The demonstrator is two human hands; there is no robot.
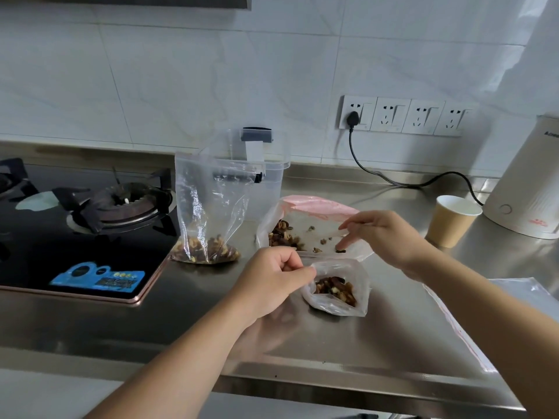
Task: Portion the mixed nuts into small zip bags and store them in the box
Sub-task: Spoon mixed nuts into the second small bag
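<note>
Filling a small zip bag (335, 287) with nuts, centre frame.
Left hand (272, 282) pinches its limp, light rim; right hand (378, 234), fingers loosely extended, reaches loose nuts in the source bag (305, 225).

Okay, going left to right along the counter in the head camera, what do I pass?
Gas burner → upright zip bag of nuts → left hand → small zip bag held open → right hand → paper cup → white kettle.
</note>
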